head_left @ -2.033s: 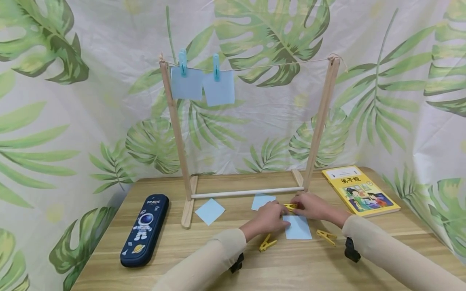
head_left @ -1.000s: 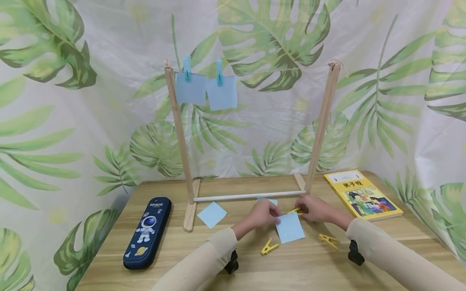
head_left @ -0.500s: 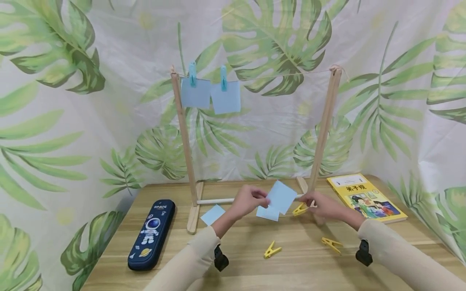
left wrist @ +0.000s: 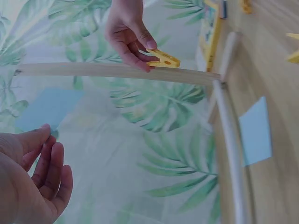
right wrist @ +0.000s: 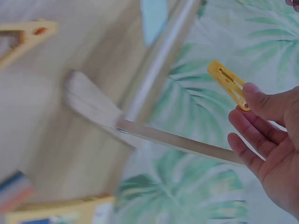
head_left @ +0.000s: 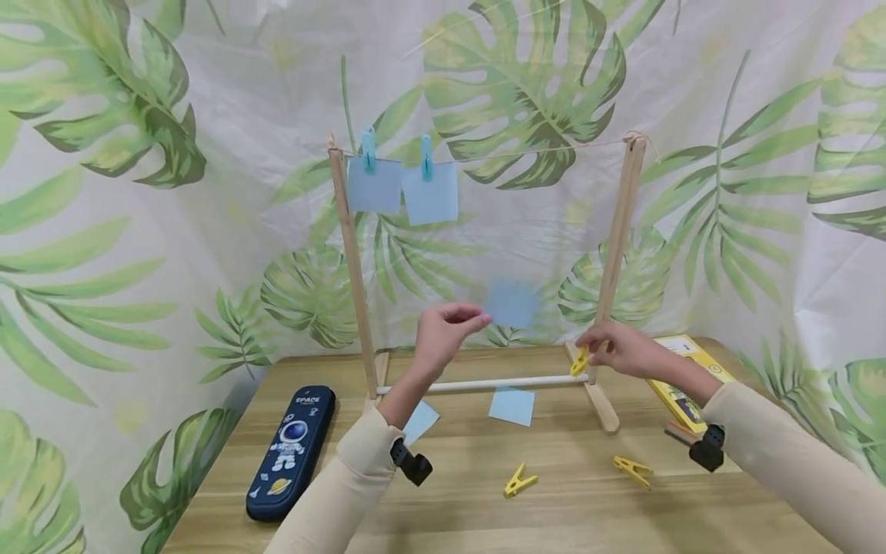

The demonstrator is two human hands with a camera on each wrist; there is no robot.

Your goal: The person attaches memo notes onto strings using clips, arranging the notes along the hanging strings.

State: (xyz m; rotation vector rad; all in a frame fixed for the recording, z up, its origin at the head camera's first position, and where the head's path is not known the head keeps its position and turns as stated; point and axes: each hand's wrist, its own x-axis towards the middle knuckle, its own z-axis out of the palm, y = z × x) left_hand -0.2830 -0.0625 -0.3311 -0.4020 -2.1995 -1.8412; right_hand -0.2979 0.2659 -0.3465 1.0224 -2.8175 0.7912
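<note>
Wooden table (head_left: 457, 515) below; left hand (head_left: 441, 335) pinches blue paper (head_left: 514, 302), right hand (head_left: 621, 350) pinches yellow clothespin (head_left: 579, 362) (both aloft).

Left grip (head_left: 443, 337) is now pinching a blue paper (head_left: 512, 302) near its lower-left corner and holding it in the air; that sheet is no longer lying on the bench (head_left: 443, 500). Right grip (head_left: 614, 348) is rising too, bringing a yellow clothespin (head_left: 580, 362) up off the bench, by the right post (head_left: 619, 238). Hands are sitting further apart than two seconds ago. Second paper (head_left: 512, 405) by the white bar (head_left: 477, 384) is now showing clear of the hand, and the stand's right foot (head_left: 604, 408) is coming into view. Left arm is partly hiding the third paper (head_left: 421, 422); right arm is partly covering the book (head_left: 681, 404).
</note>
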